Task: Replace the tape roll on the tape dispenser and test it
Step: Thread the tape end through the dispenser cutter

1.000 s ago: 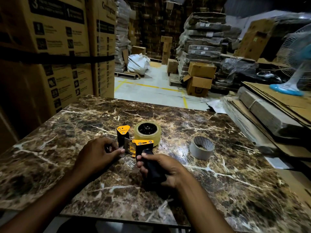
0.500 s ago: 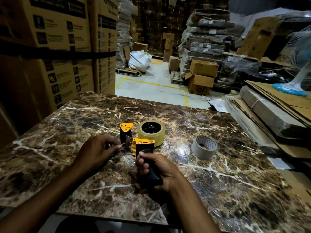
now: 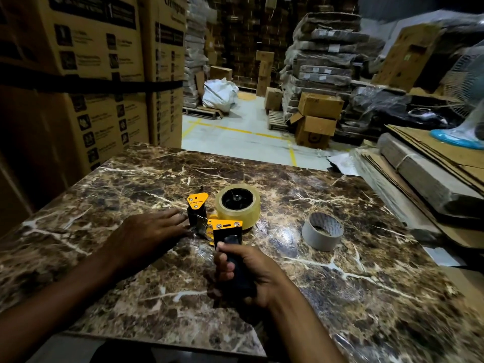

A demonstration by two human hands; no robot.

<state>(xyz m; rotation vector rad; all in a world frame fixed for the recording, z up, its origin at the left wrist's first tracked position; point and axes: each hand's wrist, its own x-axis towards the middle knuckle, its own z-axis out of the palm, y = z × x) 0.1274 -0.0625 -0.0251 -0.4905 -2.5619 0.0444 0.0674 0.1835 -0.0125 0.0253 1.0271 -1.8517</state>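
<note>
A yellow and black tape dispenser (image 3: pixel 225 226) lies on its side on the brown marble table (image 3: pixel 340 284). A roll of clear tape (image 3: pixel 238 204) sits on its black hub. My right hand (image 3: pixel 246 273) is closed around the dispenser's black handle. My left hand (image 3: pixel 152 229) lies flat on the table with fingers stretched out, fingertips touching the dispenser's front roller end, pressing a strip of clear tape to the table. An empty grey cardboard tape core (image 3: pixel 323 230) stands on the table to the right, apart from both hands.
Tall stacked cartons (image 3: pixel 99 82) stand close on the left. Flattened cardboard and bundled sheets (image 3: pixel 429 176) lie along the table's right edge, with a fan base (image 3: pixel 455 137) on them. Beyond the table's far edge is warehouse floor with boxes (image 3: pixel 317 119).
My left hand has gone from pinching the tape end near the roller to lying flat with fingers extended. The right hand keeps its hold on the handle.
</note>
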